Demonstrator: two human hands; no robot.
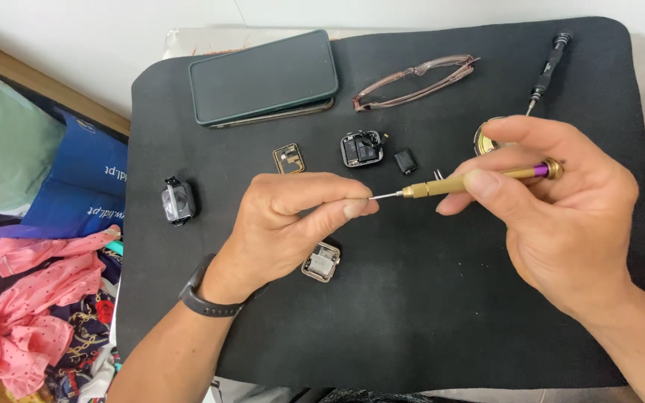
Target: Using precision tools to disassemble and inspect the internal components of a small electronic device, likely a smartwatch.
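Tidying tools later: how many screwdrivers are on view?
2: a gold screwdriver in the right hand, and a black screwdriver lying at the mat's top right.

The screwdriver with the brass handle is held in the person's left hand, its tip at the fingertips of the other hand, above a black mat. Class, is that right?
Not quite. The head view shows the screwdriver in the right hand; its tip meets the left hand fingertips, above the black mat.

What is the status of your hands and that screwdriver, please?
Right hand grips gold precision screwdriver with purple cap. Left hand pinches its tip. Small square silver watch case beneath.
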